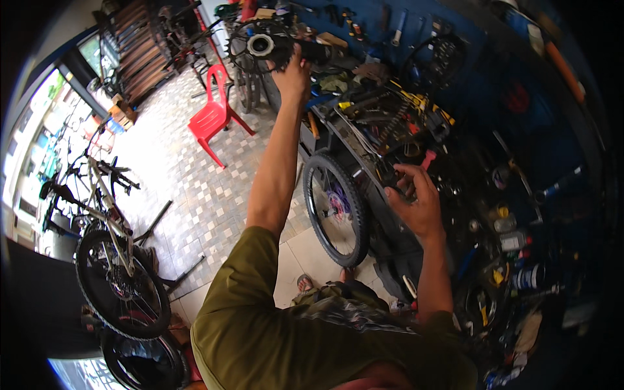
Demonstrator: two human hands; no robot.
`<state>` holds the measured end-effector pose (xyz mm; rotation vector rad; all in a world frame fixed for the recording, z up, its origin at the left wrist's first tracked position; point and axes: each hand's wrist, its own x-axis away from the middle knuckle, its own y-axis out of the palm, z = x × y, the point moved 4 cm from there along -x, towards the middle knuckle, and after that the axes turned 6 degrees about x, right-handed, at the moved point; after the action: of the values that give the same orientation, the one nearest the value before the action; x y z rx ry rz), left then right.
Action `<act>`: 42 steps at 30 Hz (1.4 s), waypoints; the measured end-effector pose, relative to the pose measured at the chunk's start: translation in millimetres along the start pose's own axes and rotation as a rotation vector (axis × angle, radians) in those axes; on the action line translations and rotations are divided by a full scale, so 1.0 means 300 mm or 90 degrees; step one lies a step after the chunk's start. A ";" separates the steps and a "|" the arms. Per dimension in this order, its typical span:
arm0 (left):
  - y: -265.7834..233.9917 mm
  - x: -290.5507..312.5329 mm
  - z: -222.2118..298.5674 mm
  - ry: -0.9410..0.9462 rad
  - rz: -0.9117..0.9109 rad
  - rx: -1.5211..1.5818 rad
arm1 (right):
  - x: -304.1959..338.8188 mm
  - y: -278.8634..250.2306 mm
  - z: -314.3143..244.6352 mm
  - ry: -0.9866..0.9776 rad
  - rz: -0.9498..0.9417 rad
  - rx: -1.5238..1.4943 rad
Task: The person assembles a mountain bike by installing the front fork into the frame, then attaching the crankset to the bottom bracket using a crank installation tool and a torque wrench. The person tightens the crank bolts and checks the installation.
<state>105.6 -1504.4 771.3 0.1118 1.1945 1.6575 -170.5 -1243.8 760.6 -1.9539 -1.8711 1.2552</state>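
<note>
My left hand [292,77] is stretched out far ahead, closed on a dark bicycle crankset [262,45] with a toothed chainring and a pale round centre. It is held up over the far end of the workbench. My right hand [419,201] hovers at the bench's near edge, its thumb and fingers curled around a small dark shape [404,186] that I cannot make out. Beside those fingers is a pink-red handle [428,159]. Below the bench edge, between my arms, stands a bicycle wheel [336,209] with a black tyre.
Tools and parts crowd the workbench [364,153], with more tools hung on the blue wall [478,49]. A red plastic chair [211,116] stands on the tiled floor. A bicycle [120,250] is at the left. Bottles and a blue-white can [530,277] sit at the right.
</note>
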 end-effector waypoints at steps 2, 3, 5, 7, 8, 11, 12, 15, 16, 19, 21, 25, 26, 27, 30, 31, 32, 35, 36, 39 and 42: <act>-0.059 0.033 0.127 0.559 -0.221 -0.924 | -0.072 0.015 -0.008 -0.037 -0.004 -0.062; -0.074 0.063 0.149 0.391 -0.236 -0.770 | -0.102 0.025 0.008 -0.048 -0.007 -0.090; -0.077 0.145 0.231 0.266 -0.239 -0.685 | -0.135 0.057 0.057 -0.051 -0.024 -0.129; -0.106 0.232 0.341 0.467 -0.418 -1.021 | -0.169 0.113 0.076 -0.044 -0.065 -0.186; -0.128 0.238 0.352 0.149 -0.337 -0.583 | -0.192 0.146 0.086 -0.063 -0.080 -0.199; -0.180 0.338 0.456 -0.006 -0.212 -0.458 | -0.258 0.246 0.055 -0.080 -0.154 -0.259; -0.155 0.375 0.497 -0.029 -0.175 -0.488 | -0.277 0.281 0.051 -0.107 -0.179 -0.297; -0.177 0.444 0.632 0.016 -0.195 -0.601 | -0.310 0.401 -0.034 -0.167 -0.237 -0.400; -0.190 0.457 0.640 0.008 -0.187 -0.524 | -0.312 0.443 -0.041 -0.157 -0.265 -0.423; -0.297 0.504 0.700 -0.042 -0.140 -0.560 | -0.311 0.557 -0.094 -0.163 -0.316 -0.458; -0.392 0.529 0.734 -0.067 -0.100 -0.511 | -0.303 0.632 -0.136 -0.171 -0.351 -0.463; -0.538 0.565 0.838 -0.133 -0.003 -0.387 | -0.279 0.777 -0.240 -0.150 -0.413 -0.488; -0.578 0.572 0.868 -0.159 0.035 -0.349 | -0.278 0.819 -0.263 -0.153 -0.420 -0.481; -0.623 0.579 0.907 -0.185 0.073 -0.312 | -0.273 0.864 -0.296 -0.155 -0.428 -0.476; -0.781 0.621 1.022 -0.212 0.147 -0.272 | -0.231 1.015 -0.415 -0.130 -0.468 -0.490; -0.828 0.635 1.061 -0.223 0.172 -0.249 | -0.216 1.066 -0.460 -0.118 -0.481 -0.497; -0.882 0.647 1.103 -0.204 0.175 -0.286 | -0.201 1.117 -0.509 -0.124 -0.490 -0.496; -1.001 0.654 1.249 -0.218 0.221 -0.294 | -0.163 1.277 -0.649 -0.120 -0.534 -0.501; -1.014 0.643 1.319 -0.221 0.231 -0.305 | -0.149 1.327 -0.692 -0.124 -0.539 -0.502; -1.154 0.619 1.481 -0.246 0.294 -0.249 | -0.116 1.468 -0.809 -0.111 -0.585 -0.512; -1.335 0.732 1.503 -0.221 0.413 -0.076 | -0.084 1.622 -0.878 -0.118 -0.620 -0.492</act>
<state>539.0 -1062.8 600.8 0.7455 0.8294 2.1474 368.4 -1255.0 633.2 -0.7578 -3.0900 0.4292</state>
